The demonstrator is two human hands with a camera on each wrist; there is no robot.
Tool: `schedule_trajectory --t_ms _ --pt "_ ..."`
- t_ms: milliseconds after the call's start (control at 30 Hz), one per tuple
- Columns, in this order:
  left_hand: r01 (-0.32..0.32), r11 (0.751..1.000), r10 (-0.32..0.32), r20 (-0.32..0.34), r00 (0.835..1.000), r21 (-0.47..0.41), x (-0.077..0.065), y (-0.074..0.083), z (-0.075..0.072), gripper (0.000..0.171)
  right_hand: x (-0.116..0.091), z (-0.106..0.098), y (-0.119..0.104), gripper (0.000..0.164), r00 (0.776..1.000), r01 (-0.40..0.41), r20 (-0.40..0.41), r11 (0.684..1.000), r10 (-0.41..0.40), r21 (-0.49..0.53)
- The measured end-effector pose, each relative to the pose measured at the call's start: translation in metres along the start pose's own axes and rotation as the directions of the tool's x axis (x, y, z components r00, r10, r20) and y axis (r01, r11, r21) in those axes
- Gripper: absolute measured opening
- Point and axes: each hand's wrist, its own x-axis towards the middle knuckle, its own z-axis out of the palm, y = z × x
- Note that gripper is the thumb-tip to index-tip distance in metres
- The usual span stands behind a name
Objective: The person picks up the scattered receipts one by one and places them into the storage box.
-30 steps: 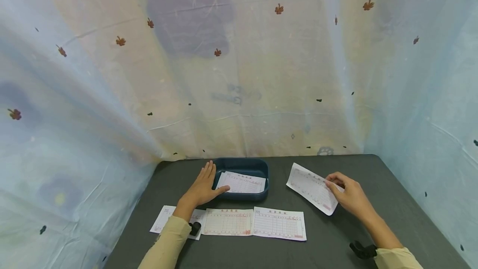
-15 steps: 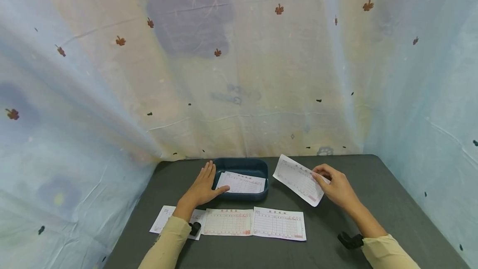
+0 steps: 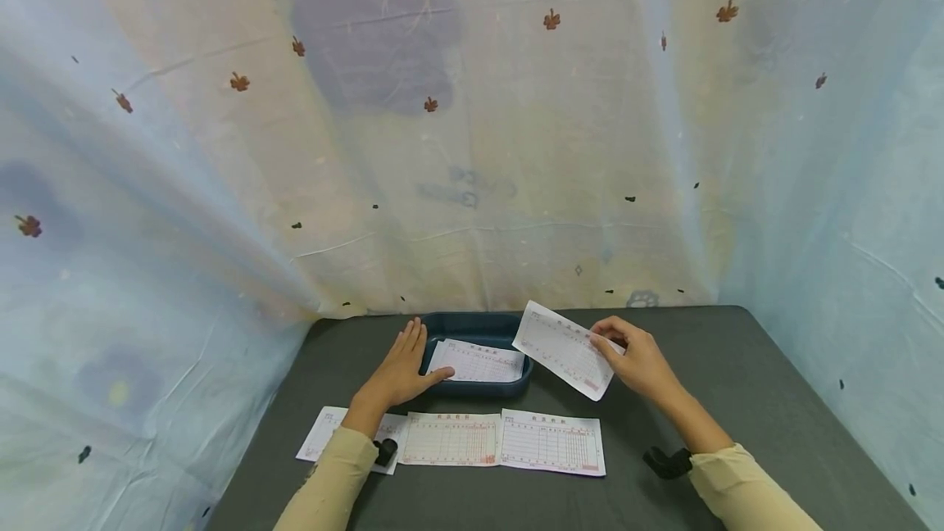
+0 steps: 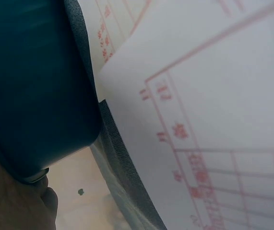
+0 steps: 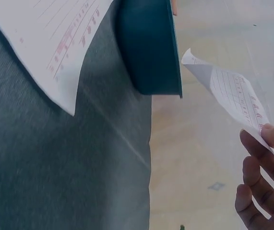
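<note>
My right hand (image 3: pixel 636 359) pinches a white printed form sheet (image 3: pixel 564 347) by its right edge, thumb on one side and fingers on the other. The sheet is tilted in the air, its far-left corner overlapping the right end of a dark blue plastic bin (image 3: pixel 472 389) in the head view. Inside the bin lie white form sheets (image 3: pixel 479 360). My left hand (image 3: pixel 398 365) rests on the bin's left end, fingers straight and thumb over the front rim. In the right wrist view the held sheet (image 5: pixel 232 93) curls at its free corner.
In front of the bin lie three groups of forms in a row: a white form (image 3: pixel 322 431) partly under the left forearm, a cream form (image 3: pixel 448 439), and a white form (image 3: pixel 551 442). A dark grey table (image 3: pixel 708 334) bears everything; a patterned curtain (image 3: pixel 472 146) hangs behind.
My right hand has carried the pinched form sheet leftward and slightly away from me, from the table's right side to the bin's right end. The left hand has stayed on the bin.
</note>
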Motion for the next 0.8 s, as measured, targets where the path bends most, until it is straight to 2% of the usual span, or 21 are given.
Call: schedule_trajectory --t_ms 200,333,600,800 --pt "-0.009 1.000 0.009 0.012 1.000 0.000 0.002 -0.002 0.001 0.118 0.007 0.011 -0.004 0.009 1.000 -0.014 0.015 0.999 0.014 0.032" --pt "-0.022 1.000 0.022 -0.007 1.000 0.009 0.002 -0.003 0.003 0.118 0.012 0.018 -0.006 0.009 0.999 -0.027 0.037 0.998 0.025 0.054" --pt "-0.021 0.999 0.021 0.011 1.000 -0.034 -0.003 0.000 0.001 0.118 0.014 0.028 -0.010 0.009 0.996 -0.049 0.082 0.996 0.043 0.079" --pt "-0.040 0.998 0.038 -0.033 0.999 -0.046 -0.001 -0.003 0.004 0.119 0.023 0.037 -0.012 0.009 0.995 -0.040 0.097 0.994 0.030 0.101"
